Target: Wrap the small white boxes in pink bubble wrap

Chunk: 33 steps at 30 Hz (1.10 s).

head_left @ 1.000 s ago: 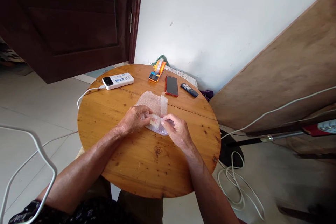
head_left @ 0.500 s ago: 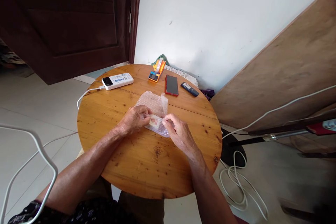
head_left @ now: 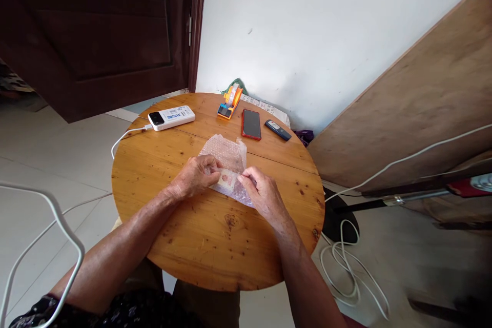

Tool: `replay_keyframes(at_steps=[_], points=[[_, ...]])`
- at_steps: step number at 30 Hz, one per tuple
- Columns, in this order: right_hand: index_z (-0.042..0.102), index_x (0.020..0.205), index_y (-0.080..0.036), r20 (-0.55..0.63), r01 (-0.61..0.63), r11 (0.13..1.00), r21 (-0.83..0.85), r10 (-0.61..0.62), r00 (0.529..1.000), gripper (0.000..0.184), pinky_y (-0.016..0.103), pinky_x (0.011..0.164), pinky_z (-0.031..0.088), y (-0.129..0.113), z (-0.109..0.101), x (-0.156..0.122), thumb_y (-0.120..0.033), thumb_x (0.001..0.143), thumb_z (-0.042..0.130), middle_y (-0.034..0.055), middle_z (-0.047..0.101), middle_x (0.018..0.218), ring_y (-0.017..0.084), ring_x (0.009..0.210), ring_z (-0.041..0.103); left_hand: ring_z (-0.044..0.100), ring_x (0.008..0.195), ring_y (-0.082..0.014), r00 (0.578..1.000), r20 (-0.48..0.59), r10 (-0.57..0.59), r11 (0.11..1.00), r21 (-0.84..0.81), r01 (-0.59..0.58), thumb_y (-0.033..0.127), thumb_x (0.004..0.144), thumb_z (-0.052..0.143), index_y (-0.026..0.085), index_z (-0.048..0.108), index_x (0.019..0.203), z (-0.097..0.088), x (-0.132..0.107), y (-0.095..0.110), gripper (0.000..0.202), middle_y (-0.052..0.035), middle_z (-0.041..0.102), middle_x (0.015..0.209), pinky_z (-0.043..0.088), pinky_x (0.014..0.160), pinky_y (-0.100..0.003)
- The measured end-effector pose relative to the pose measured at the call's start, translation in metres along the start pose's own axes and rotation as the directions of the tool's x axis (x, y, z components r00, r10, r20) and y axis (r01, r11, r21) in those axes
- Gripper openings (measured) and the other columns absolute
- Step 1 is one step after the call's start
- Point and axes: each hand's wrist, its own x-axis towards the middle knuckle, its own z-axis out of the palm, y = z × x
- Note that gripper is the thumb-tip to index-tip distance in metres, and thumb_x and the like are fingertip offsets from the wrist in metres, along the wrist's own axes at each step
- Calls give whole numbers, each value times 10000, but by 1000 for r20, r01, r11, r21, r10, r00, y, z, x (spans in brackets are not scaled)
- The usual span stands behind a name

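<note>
A sheet of bubble wrap (head_left: pixel 223 149) lies on the round wooden table (head_left: pixel 184 246). On its near part rests a small flat whitish piece with a reddish print (head_left: pixel 227 178); its kind is too small to make out. My left hand (head_left: pixel 198 175) pinches the left side of this piece, thumb and fingers together, at the bubble wrap. From the right, my right hand (head_left: pixel 261 189) grips the other side with thumb and forefinger. A near flap of the bubble wrap shows below the piece, between both hands.
Along the table's far side are a white power bank (head_left: pixel 172 118) with a cable, an orange tape dispenser (head_left: pixel 229 102), a red-edged phone (head_left: pixel 251 124) and a dark handheld device (head_left: pixel 277 130). A door (head_left: pixel 115 36) stands at left; coiled white cable (head_left: pixel 346 266) lies on the floor.
The near flap of bubble wrap has spread a little lower and to the right. Both hands keep nearly the same place and grip.
</note>
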Motion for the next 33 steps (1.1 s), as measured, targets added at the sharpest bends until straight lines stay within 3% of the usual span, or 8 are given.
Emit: replay_keyframes(at_steps=[3, 6, 11, 16, 24, 33], points=[[579, 778, -223, -31, -4, 1000, 15, 5, 1000, 241, 248, 565, 339, 1, 3, 1, -390, 934, 501, -33, 546, 617, 130, 559, 480, 612, 741, -120, 1000, 27, -1, 1000, -15, 2, 166, 686, 585, 171, 544, 603, -2, 0, 1, 93, -12, 727, 869, 453, 662, -211], [584, 771, -221, -65, -3, 999, 44, 6, 998, 240, 248, 564, 350, 3, 6, 2, -392, 924, 515, -24, 573, 633, 131, 567, 503, 593, 724, -119, 999, 48, 0, 1000, 7, 0, 190, 699, 601, 173, 602, 700, -4, 0, 2, 16, 3, 708, 836, 453, 668, -219], [631, 889, -223, -91, -28, 991, 129, 40, 995, 174, 257, 627, 439, 7, 9, 3, -363, 911, 529, 12, 687, 774, 155, 658, 608, 621, 837, -154, 998, 30, 55, 996, 66, -57, 256, 717, 677, 181, 672, 906, -2, 0, 1, 204, -6, 706, 893, 484, 751, -251], [647, 936, -229, -164, -5, 981, 193, 37, 986, 174, 281, 698, 511, 10, 15, 5, -376, 897, 563, 37, 737, 847, 184, 751, 683, 612, 760, -140, 997, 24, 71, 989, 130, -74, 304, 788, 663, 185, 690, 764, 1, 2, -4, 124, -4, 695, 803, 467, 726, -251], [668, 914, -245, -120, -30, 999, 14, 31, 992, 147, 293, 700, 509, 18, 20, 8, -339, 907, 555, 43, 756, 866, 200, 771, 705, 557, 660, -114, 999, -18, 48, 988, 151, -45, 222, 768, 630, 179, 653, 687, 3, 2, -6, 95, 17, 654, 712, 418, 637, -222], [667, 975, -242, -174, 30, 993, -118, -50, 983, 172, 300, 725, 486, 18, 18, 6, -331, 939, 525, 55, 753, 918, 211, 825, 693, 507, 603, -98, 999, -43, -10, 993, 120, 15, 200, 713, 633, 179, 607, 684, 5, 4, -5, 44, 52, 596, 632, 407, 600, -210]])
